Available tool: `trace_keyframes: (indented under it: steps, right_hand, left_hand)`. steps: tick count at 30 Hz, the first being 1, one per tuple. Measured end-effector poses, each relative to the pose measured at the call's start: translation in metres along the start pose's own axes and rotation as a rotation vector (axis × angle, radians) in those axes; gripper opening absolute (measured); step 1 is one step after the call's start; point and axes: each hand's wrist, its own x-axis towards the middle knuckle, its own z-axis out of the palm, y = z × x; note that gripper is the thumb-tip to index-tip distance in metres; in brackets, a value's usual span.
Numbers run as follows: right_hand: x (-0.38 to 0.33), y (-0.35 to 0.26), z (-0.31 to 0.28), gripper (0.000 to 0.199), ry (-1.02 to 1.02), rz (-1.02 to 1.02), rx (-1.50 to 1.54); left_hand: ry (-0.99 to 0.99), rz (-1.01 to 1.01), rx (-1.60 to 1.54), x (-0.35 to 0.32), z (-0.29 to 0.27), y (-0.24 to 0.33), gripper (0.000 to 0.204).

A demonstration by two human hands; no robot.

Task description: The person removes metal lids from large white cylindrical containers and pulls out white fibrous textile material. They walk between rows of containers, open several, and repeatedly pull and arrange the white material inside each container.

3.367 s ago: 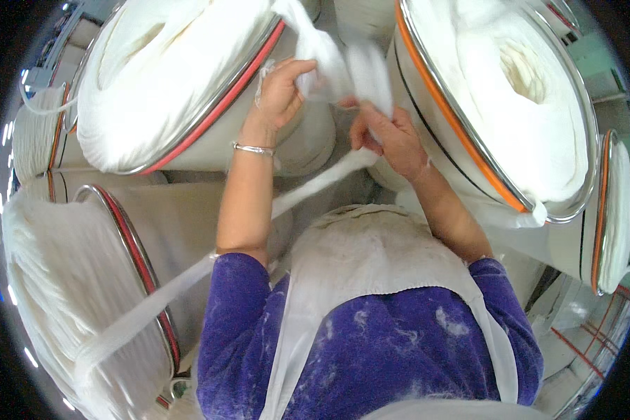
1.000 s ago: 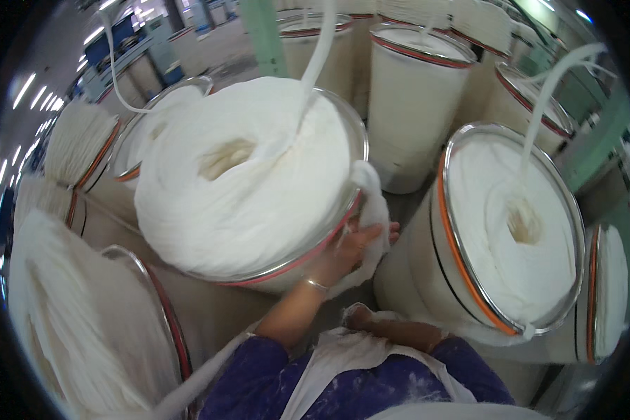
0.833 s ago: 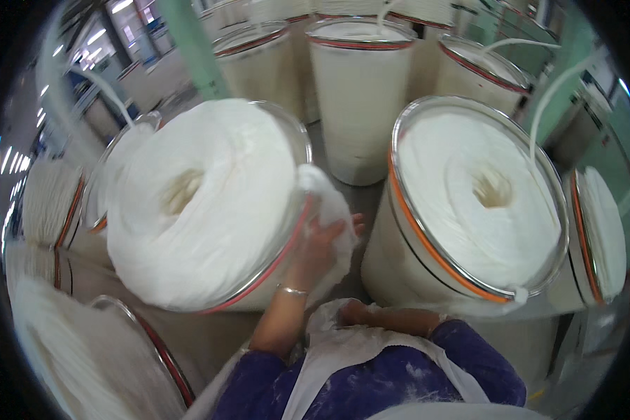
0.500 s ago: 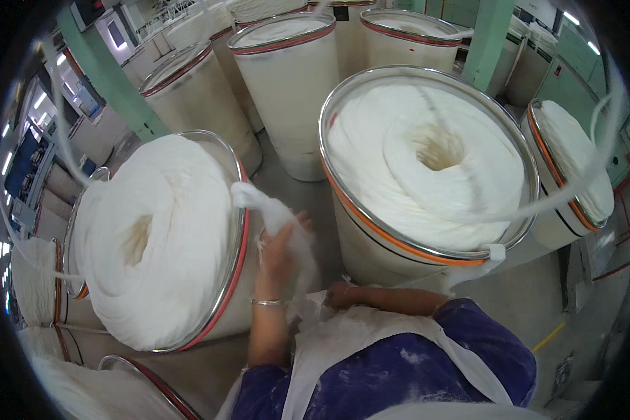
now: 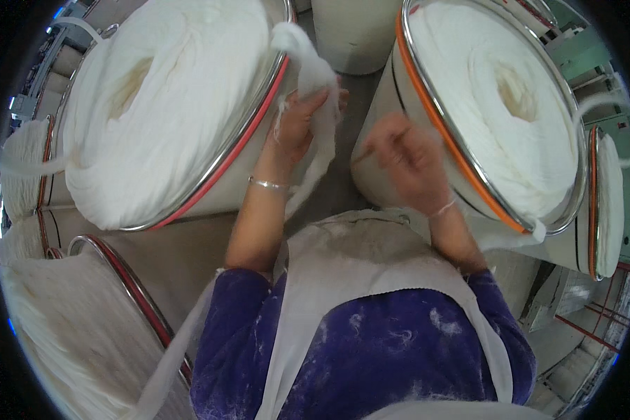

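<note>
A thick white sliver of loose fibre (image 5: 320, 87) hangs over the red-banded rim of the left can (image 5: 220, 162) and trails down in front of me. My left hand (image 5: 302, 124) is closed round it just right of that rim, thumb on top. Between the two large cans, apart from the sliver, is my right hand (image 5: 407, 159), smeared by motion with its fingers curled. A thin brown stick-like piece (image 5: 363, 155) pokes out from those fingers; its exact kind is unclear. Coiled white sliver fills the left can and the orange-banded right can (image 5: 427, 94).
Another sliver end (image 5: 537, 231) drapes over the right can's near rim. At lower left stands a can with a dark red band (image 5: 136, 294), heaped with fibre. Further cans stand behind and at far right (image 5: 595, 203). A strand (image 5: 171, 357) runs beside my left arm.
My view has tilted down and nearer. My right hand has come up from near my apron to between the cans, showing the brown piece. The left hand still holds the sliver.
</note>
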Motion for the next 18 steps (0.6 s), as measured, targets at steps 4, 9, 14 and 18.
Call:
trace_keyframes:
  steps: [4,9,14,18]
  right_hand:
    - [0.057,-0.021,-0.001,0.022,0.208,0.115,0.410]
    - [0.119,0.013,0.006,0.017,0.049,0.322,0.429]
    - [0.115,0.027,0.014,0.017,-0.086,0.445,0.196]
    - [0.104,0.021,0.015,0.016,-0.003,0.397,0.171]
  left_hand:
    - [-0.081,0.006,0.032,-0.008,0.002,0.007,0.028]
    - [-0.092,-0.077,-0.056,-0.017,0.008,0.020,0.022]
    - [0.005,0.023,0.553,-0.025,0.009,0.021,0.019]
    - [0.096,0.087,0.808,-0.031,0.011,0.020,0.025]
